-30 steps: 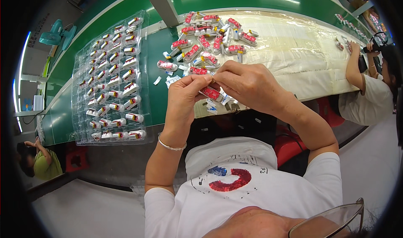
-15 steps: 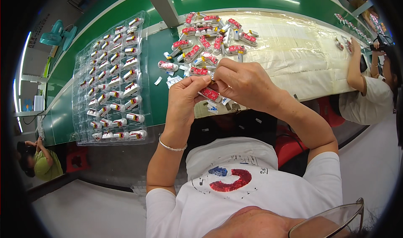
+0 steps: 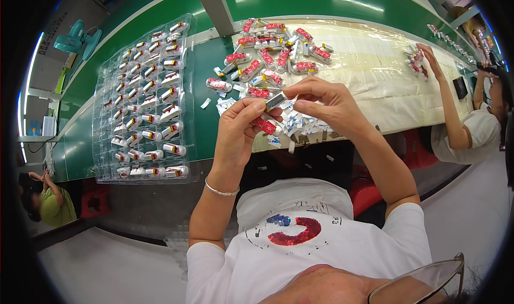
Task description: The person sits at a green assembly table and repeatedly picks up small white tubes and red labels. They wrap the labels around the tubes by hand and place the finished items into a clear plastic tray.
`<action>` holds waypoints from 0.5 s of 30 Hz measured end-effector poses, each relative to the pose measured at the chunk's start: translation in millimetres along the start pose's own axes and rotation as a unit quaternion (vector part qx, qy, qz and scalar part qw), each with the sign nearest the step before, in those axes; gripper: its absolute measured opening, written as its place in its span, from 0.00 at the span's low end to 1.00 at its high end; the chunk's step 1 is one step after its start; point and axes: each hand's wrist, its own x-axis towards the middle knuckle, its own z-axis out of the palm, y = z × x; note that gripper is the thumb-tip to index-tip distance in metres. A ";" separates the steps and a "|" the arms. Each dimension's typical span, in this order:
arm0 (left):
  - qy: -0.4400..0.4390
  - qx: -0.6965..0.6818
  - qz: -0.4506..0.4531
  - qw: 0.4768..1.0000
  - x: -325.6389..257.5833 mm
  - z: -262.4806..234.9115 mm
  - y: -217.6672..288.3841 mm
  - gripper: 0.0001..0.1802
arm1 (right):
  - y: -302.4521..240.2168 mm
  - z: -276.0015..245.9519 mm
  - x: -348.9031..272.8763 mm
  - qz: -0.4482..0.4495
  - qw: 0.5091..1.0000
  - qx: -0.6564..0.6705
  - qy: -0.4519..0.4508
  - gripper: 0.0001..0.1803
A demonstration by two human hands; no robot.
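Observation:
My left hand (image 3: 239, 123) is closed around a small white device with a red circuit board (image 3: 266, 125). A flat silver battery cell (image 3: 276, 101) stands out at its thumb tip; how it joins the device is hidden by the fingers. My right hand (image 3: 327, 103) is just right of the cell, thumb and forefinger apart, with nothing visible between them. Whether a fingertip touches the cell's end, I cannot tell. Beyond both hands lies a pile of similar white devices with red boards (image 3: 250, 70). Small white-and-blue paper scraps (image 3: 306, 126) lie under and beside my hands.
To the left, a clear plastic tray (image 3: 188, 89) holds rows of white devices with silver cells. A metal post (image 3: 214, 6) rises behind the pile. Cream sheeting (image 3: 369, 68) covers the green bench on the right, where a co-worker's hand (image 3: 430, 60) reaches over more devices.
My right hand has drawn back to the right and its fingers have parted. The silver cell now shows at my left thumb. The co-worker's hand on the right has moved.

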 end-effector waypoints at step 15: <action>0.045 -0.023 0.053 0.997 -18.4 23.6 -6.1 0.24 | -1.1 30.5 1.3 0.040 0.947 0.307 0.081 0.14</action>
